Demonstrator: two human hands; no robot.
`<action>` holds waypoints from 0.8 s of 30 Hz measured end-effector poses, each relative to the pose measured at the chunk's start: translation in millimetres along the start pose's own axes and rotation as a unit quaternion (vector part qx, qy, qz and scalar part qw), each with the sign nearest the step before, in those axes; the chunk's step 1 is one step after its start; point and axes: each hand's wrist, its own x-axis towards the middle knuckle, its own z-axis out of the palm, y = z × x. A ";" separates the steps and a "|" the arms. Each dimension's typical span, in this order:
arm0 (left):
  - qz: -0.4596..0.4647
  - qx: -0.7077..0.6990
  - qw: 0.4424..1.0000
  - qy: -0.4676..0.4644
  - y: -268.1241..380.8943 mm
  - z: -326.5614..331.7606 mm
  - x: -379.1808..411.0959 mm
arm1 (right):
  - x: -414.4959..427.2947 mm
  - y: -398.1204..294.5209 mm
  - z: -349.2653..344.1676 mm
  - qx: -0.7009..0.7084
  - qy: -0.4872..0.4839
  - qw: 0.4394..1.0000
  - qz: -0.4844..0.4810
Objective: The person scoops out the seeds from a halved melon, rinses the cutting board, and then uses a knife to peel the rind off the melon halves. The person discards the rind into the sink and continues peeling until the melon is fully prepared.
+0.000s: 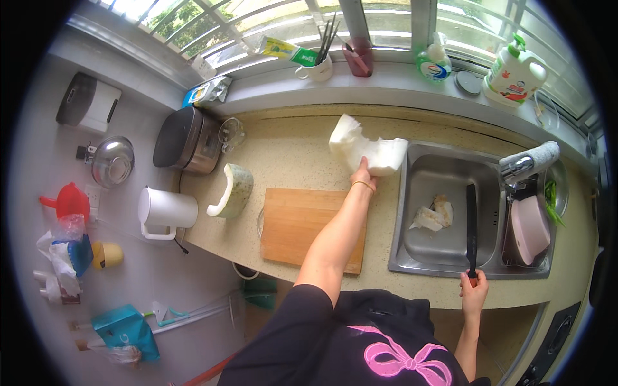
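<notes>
My left hand grips a thick white piece of what looks like winter melon, thumb on its near side. The piece has a curved hollow and lies beyond the cutting board, just left of the sink. Over the sink's front edge, my right hand holds a long black-bladed knife by its reddish handle, the blade pointing away across the basin. Two pale chunks of melon core lie in the sink. Another curved, green-rinded melon piece stands to the left of the wooden cutting board.
A white electric kettle, a rice cooker and a glass cup line the left side. The faucet, a pink basin and green vegetables are at the right. Bottles, including a white pump bottle, stand on the windowsill.
</notes>
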 end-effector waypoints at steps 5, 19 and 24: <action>-0.092 0.250 0.956 -0.121 80.9 -40.4 -47.5 | -2.7 -2.2 18.5 -0.030 -0.040 0.999 0.021; 0.382 0.818 0.359 0.239 327.5 -258.4 -99.0 | -27.3 -59.8 121.4 -0.044 -0.144 0.987 -0.056; 0.310 0.846 0.399 0.170 357.9 -262.9 -67.2 | -57.5 -69.0 151.3 -0.054 -0.140 0.986 -0.077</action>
